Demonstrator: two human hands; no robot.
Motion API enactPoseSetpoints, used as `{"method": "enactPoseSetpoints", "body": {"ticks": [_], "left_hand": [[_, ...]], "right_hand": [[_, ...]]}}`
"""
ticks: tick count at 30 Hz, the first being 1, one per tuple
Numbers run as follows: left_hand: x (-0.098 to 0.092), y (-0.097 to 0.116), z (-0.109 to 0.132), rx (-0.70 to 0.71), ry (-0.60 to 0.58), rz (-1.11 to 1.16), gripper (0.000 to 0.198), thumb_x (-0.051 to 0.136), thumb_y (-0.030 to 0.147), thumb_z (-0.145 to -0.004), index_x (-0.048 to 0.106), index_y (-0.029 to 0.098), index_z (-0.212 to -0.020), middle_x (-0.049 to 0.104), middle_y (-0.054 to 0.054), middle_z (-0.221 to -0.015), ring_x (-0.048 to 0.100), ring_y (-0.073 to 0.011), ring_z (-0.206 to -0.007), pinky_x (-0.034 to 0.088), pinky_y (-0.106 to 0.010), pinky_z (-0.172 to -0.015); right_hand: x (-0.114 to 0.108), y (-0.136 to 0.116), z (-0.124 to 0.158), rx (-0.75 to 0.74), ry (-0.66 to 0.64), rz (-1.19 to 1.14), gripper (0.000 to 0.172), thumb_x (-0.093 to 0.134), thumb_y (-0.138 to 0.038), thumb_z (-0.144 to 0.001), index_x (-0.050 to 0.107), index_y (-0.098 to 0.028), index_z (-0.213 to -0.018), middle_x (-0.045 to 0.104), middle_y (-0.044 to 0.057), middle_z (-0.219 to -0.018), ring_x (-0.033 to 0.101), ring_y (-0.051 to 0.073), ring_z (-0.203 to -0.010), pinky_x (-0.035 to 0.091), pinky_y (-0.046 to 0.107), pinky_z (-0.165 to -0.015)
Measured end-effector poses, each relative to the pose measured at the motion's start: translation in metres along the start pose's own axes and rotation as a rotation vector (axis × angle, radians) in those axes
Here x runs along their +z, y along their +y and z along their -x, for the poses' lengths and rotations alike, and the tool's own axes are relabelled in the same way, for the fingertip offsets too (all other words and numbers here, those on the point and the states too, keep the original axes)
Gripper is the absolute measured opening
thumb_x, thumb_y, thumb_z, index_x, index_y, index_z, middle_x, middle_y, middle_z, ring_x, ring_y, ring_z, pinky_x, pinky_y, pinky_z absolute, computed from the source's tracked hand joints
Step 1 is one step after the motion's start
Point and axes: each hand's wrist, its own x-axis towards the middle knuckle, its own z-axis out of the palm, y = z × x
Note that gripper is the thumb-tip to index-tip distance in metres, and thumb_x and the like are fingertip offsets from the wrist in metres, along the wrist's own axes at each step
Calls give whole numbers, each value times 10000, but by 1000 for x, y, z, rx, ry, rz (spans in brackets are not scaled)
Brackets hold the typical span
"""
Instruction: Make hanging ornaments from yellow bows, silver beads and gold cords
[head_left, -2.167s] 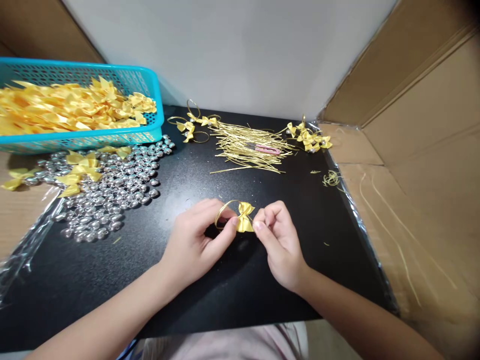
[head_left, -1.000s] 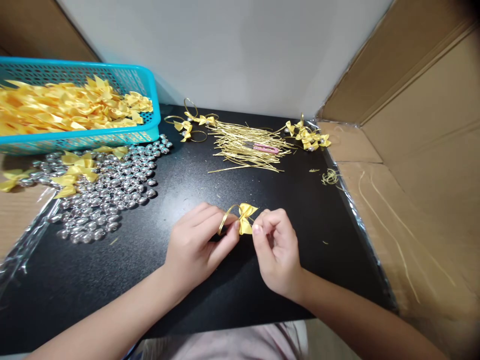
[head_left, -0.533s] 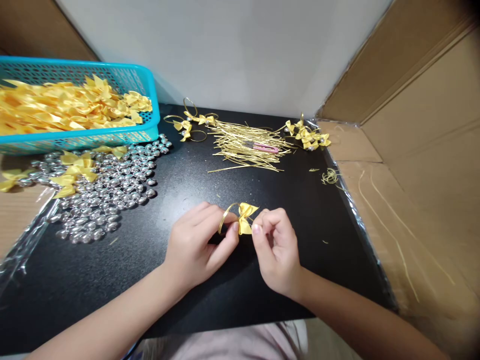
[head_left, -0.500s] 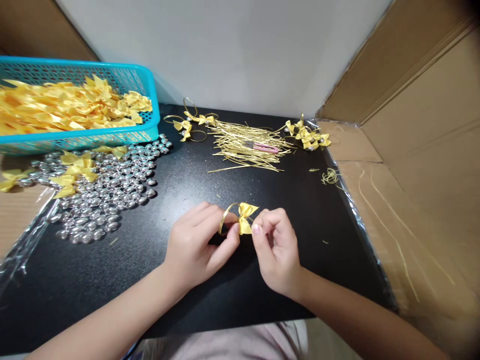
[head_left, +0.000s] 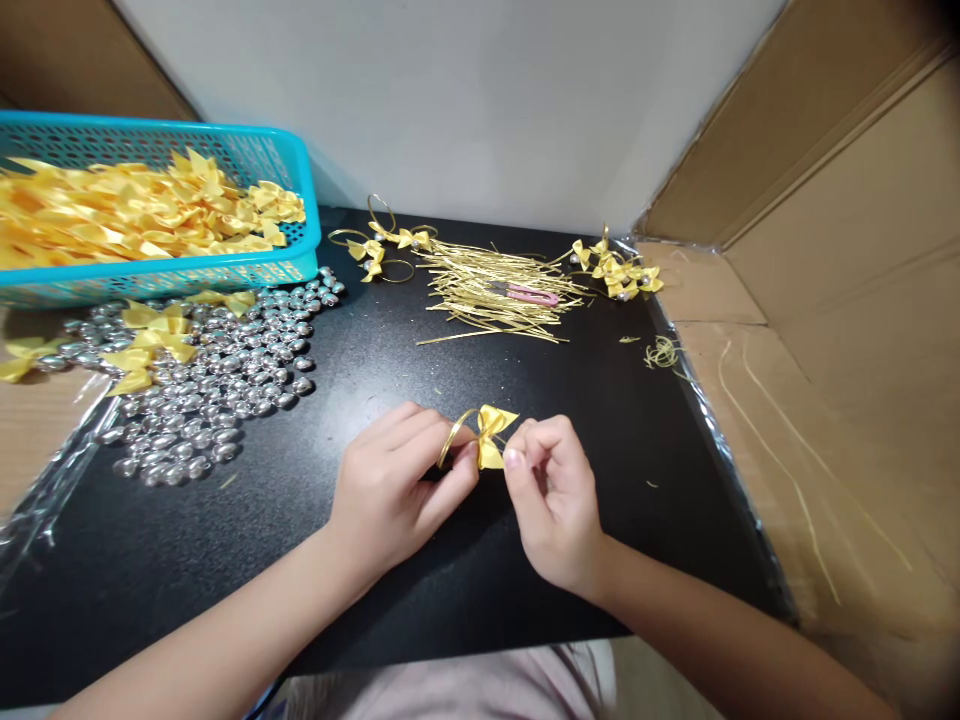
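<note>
A yellow ribbon bow [head_left: 493, 430] with a loop of gold wire [head_left: 450, 440] on its left side is held above the black table, between my two hands. My left hand [head_left: 401, 480] is closed, its thumb and index finger pinching the bow's left side where the wire meets it. On the other side, my right hand [head_left: 553, 490] pinches a thin wire end that runs out from the bow; its remaining fingers are curled in. The fingertips hide part of the wire.
A blue basket [head_left: 300, 255] of yellow bows stands at the back left, with silver beads [head_left: 210, 390] spread before it. Gold wire strips [head_left: 480, 295] lie at the back under pink-handled snips [head_left: 532, 295]. Finished-looking bow loops [head_left: 619, 275] sit beside them. Cardboard [head_left: 840, 250] borders the right side.
Almost nothing differs. Both hands keep their pinch on the bow and wire, with only a very slight shift of the wire loop.
</note>
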Motion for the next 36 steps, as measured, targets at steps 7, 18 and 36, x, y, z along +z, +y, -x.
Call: {"method": "enactPoseSetpoints", "body": {"ticks": [7,18,36], "left_hand": [[1,-1,1,27,8,-38,137,575,134,-874,583,189,-749,565,15,-578,474,-129,-537,406,-259,-535],[2,-1,5,109,38,-114,135,615,109,-864,576,174,-753,598,2,-579,477,-128,-519,398,-250,-501],[10,2,11,185,49,-154,132,612,108,-876,583,160,-758,628,1,-569,488,-123,-488,401,-257,-494]], "right_hand": [[0,0,0,16,-7,9,171,445,-129,-937,373,-233,-821,424,-40,-702,428,114,-613,374,269,-598],[1,1,1,27,24,18,167,446,-131,-938,381,-235,-825,439,-36,-709,449,120,-624,390,274,-617],[5,-2,6,-52,20,133,218,373,-26,-901,346,-242,-889,364,-27,-770,406,139,-700,359,295,-679]]}}
